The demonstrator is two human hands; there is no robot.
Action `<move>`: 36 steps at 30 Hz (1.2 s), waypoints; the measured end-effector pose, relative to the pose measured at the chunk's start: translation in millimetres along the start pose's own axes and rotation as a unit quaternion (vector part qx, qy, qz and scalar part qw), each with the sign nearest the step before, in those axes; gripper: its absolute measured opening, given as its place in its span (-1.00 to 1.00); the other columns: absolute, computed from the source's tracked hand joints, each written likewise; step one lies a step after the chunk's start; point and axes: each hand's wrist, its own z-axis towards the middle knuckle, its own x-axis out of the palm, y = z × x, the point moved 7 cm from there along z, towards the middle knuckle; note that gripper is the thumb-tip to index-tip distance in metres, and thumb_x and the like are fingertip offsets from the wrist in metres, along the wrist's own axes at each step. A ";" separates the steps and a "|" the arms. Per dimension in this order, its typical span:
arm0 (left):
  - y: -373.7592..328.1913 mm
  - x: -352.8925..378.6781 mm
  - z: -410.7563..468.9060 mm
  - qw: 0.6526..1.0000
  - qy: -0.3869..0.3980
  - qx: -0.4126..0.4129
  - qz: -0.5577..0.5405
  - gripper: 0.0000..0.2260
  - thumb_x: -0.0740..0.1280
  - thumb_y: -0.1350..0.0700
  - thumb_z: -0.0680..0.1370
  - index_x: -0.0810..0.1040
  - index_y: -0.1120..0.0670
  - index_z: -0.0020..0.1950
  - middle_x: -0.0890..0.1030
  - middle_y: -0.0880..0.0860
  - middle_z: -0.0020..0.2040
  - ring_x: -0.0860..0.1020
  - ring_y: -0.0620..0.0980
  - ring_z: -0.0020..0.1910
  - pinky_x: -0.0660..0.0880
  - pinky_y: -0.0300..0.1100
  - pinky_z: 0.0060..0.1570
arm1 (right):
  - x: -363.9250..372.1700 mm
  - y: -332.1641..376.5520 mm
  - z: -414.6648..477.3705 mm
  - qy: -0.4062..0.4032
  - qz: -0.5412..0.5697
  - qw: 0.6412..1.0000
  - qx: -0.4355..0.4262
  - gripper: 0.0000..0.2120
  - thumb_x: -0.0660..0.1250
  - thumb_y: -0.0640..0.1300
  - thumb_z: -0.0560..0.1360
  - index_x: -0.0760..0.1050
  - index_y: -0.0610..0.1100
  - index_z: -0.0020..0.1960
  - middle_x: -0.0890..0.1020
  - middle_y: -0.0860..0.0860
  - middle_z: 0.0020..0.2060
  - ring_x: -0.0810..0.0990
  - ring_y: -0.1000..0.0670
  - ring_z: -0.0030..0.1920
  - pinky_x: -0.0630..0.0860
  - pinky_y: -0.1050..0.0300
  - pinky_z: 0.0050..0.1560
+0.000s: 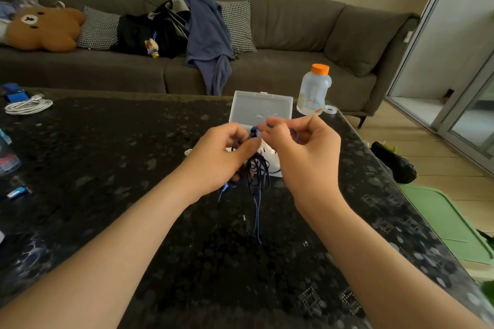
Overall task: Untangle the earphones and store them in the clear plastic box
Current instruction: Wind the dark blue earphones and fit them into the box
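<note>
A tangle of dark blue earphones (257,172) hangs above the black speckled table (112,157), its loose cords trailing down to the tabletop. My left hand (222,157) is closed around the upper part of the bundle. My right hand (302,147) pinches a strand near a blue earbud between thumb and forefinger, right beside the left hand. Behind both hands stands the clear plastic box (260,108) with its lid raised; its lower half is hidden by my fingers.
A clear bottle with an orange cap (314,89) stands right of the box near the table's far right corner. A coiled white cable (28,105) and small blue items lie at the left edge. A grey sofa (294,35) with cushions and clothes runs behind the table.
</note>
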 end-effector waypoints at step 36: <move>10.9 -16.6 7.1 0.993 -0.020 -0.039 -0.105 -0.45 0.29 0.44 0.60 0.53 -0.02 0.50 0.61 -0.04 0.38 0.69 0.03 0.18 0.62 -0.13 -0.08 | 7.5 -34.3 0.4 0.241 -0.551 0.797 0.064 -0.72 0.21 0.16 0.69 0.60 0.21 0.32 0.42 -0.06 0.36 0.32 -0.28 0.39 0.23 -0.26 0.40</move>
